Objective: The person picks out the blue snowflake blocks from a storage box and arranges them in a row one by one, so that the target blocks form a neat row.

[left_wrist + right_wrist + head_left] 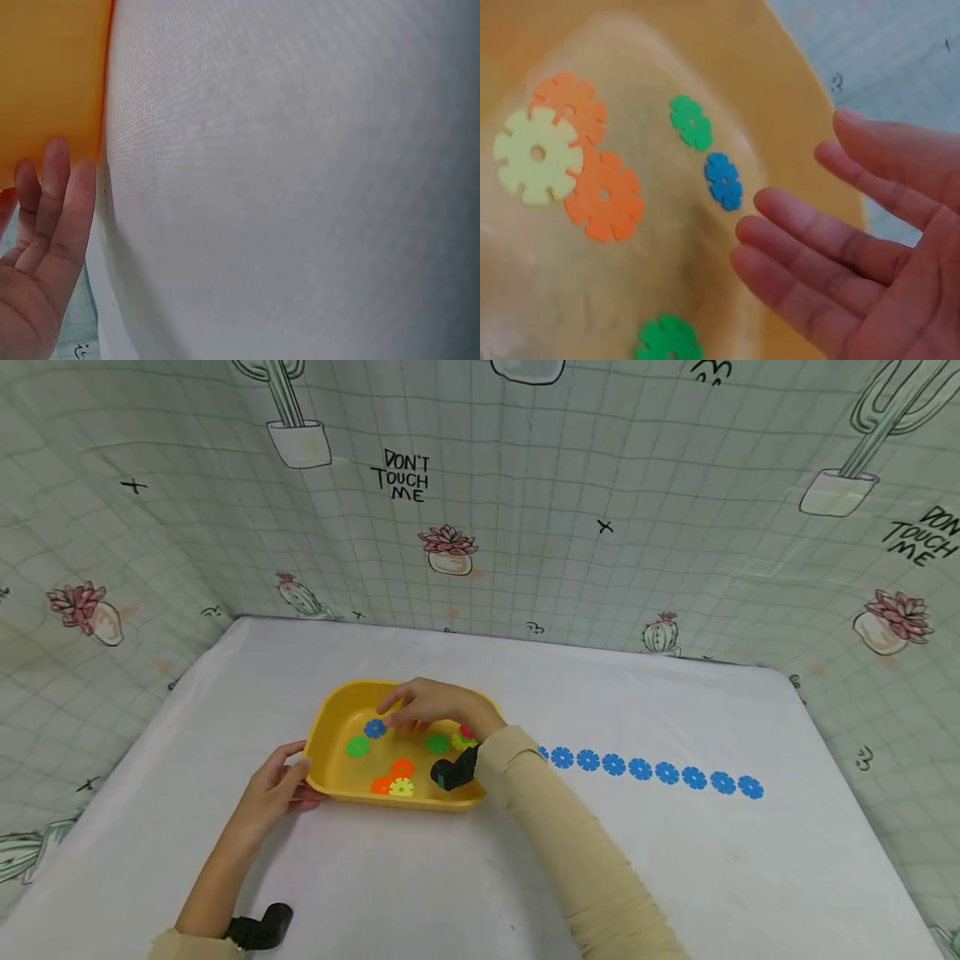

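Note:
My left hand [273,787] holds the near left corner of a yellow tray [431,803]. In the left wrist view several fingers [56,172] of it lie against the tray's outer wall. Above the tray's inside hovers my right hand [431,703], its fingertips close to a blue notched disc [724,181] and nothing held. A green disc [691,122] lies beside the blue one. Elsewhere in the tray are orange discs [609,199] with a pale yellow disc [526,154] partly over them, and another green disc [667,341]. The right forearm hides part of the tray's right side.
A row of several blue discs [640,768] extends rightward from the tray across the white table [420,885]; the right arm covers its left end. A pink disc [467,730] and a yellow disc [463,742] show beside the right wrist. Behind hangs a patterned cloth [525,577].

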`<state>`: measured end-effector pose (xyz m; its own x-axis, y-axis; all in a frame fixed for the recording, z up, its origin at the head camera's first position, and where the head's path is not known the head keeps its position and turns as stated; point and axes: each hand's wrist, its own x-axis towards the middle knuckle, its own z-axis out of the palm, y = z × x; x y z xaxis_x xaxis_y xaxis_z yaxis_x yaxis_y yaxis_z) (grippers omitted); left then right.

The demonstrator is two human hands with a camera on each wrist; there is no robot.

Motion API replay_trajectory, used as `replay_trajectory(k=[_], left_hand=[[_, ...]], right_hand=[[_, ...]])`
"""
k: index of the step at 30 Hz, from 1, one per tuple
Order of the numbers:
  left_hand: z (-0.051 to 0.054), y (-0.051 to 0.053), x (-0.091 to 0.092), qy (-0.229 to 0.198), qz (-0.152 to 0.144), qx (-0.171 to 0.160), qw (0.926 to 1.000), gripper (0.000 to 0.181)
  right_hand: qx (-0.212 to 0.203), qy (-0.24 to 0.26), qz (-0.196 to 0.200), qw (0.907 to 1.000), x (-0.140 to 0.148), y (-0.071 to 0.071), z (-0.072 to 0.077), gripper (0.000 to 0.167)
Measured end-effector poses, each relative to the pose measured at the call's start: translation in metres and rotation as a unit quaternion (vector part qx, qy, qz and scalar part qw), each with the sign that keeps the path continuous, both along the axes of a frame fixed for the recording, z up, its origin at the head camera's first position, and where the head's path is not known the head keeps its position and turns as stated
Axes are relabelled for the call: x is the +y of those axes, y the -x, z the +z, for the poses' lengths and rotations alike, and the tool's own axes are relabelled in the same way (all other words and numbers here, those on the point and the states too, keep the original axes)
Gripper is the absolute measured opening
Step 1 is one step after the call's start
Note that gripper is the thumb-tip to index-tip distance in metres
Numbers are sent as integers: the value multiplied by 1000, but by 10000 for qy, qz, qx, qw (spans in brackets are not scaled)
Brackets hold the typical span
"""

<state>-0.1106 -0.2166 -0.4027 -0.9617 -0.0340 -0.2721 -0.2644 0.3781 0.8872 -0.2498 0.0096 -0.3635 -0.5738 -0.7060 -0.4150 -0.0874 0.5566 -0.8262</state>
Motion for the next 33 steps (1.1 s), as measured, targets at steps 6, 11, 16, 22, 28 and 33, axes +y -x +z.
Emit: replay_trajectory(k=[6,11,16,22,28,33], left_hand=[[-1,2,1,14,-7,-59,10000,47],[-1,0,1,79,57,-111,9999,47],[0,-1,1,54,43,-131,9999,47],[2,-3,0,-31,6,-96,9999,48],[1,-2,-1,-7,-11,-49,10000,47],[1,-1,0,-51,-50,-15,10000,47]], right_hand=[[-742,170,-357,9965,-12,2,-16,39],[-633,12,-353,9974,-23,-2,-26,42],[56,-577,-283,9979,-31,-5,-31,43],[492,-1086,-256,9925,-39,-6,-31,38],[437,-1182,-358,9914,-41,-6,-32,31],[500,-1247,-346,9903,-41,-5,-32,32]])
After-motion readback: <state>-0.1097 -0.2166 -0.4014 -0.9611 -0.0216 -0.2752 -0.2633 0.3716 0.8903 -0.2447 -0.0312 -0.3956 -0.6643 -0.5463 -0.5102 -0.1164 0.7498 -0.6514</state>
